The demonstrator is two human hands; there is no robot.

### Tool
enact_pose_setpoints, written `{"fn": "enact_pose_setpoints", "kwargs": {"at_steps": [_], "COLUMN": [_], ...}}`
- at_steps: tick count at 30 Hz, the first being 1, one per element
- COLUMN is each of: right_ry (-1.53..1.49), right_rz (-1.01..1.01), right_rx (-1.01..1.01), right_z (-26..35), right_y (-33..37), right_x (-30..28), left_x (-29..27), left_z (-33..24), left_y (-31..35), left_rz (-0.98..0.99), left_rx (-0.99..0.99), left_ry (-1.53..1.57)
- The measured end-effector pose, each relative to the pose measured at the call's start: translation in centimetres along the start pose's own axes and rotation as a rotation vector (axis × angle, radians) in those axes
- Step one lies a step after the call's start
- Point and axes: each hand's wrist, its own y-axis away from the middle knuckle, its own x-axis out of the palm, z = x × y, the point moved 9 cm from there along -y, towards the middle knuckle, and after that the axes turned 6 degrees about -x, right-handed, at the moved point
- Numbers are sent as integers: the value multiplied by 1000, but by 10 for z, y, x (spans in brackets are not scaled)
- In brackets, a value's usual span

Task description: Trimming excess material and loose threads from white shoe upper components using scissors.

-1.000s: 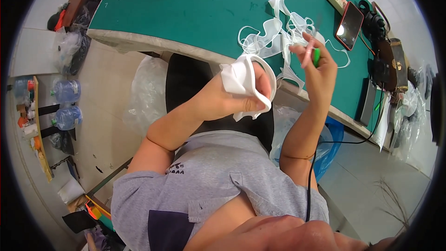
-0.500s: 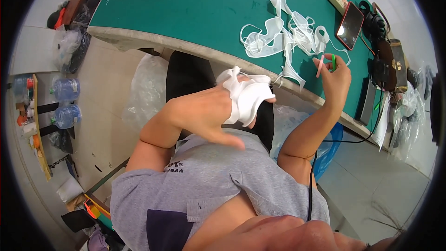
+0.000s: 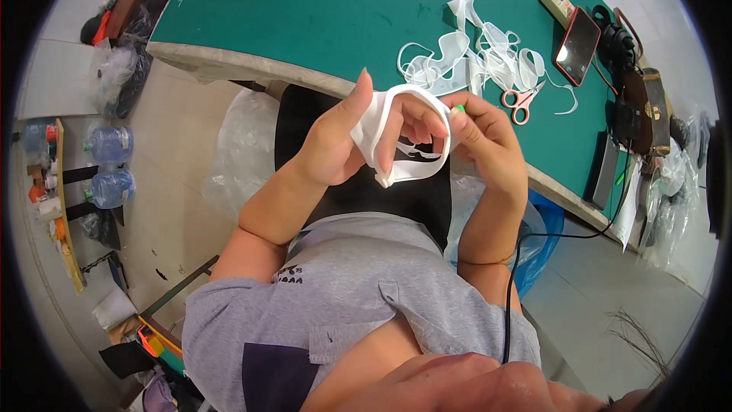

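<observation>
A white fabric band [image 3: 410, 177], curved into an open loop with thick raised edges, is held over my lap just in front of the table edge. My left hand [image 3: 333, 137] has its fingers inside the loop and its thumb raised, with one side of the band lying across the hand. At the loop's right side my right hand [image 3: 488, 137] pinches the band's edge. A small green piece [image 3: 458, 109] shows by the right thumb; most of it is hidden. Pink-handled scissors [image 3: 520, 105] lie on the table just beyond the right hand.
Tangled white fabric offcuts [image 3: 450, 61] lie on the green table [image 3: 305, 15]. Farther right are a phone [image 3: 579, 46], a beige device [image 3: 557, 4] and a brown case [image 3: 648, 107]. A black cable [image 3: 564, 235] hangs past my right arm. Clear plastic bags [image 3: 242, 141] are beneath the table.
My right hand has put the pink scissors down on the table and come left to the white band. The bunched band now stands opened into a loop between both hands.
</observation>
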Motion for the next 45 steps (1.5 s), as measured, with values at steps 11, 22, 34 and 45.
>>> {"fn": "enact_pose_setpoints", "kwargs": {"at_steps": [11, 22, 34, 45], "right_ry": [565, -119, 933, 1124], "right_rz": [-5, -220, -206, -173], "right_rx": [-460, -749, -1119, -1070], "right_z": [35, 43, 76, 82], "right_y": [12, 32, 38, 34], "right_x": [7, -32, 33, 36], "left_x": [-28, -26, -19, -16], "left_z": [18, 8, -2, -11], "left_y": [9, 8, 2, 1], "left_rz": [-251, -338, -328, -363], "left_rx": [-187, -131, -19, 37], "left_ry": [-18, -226, -357, -604]}}
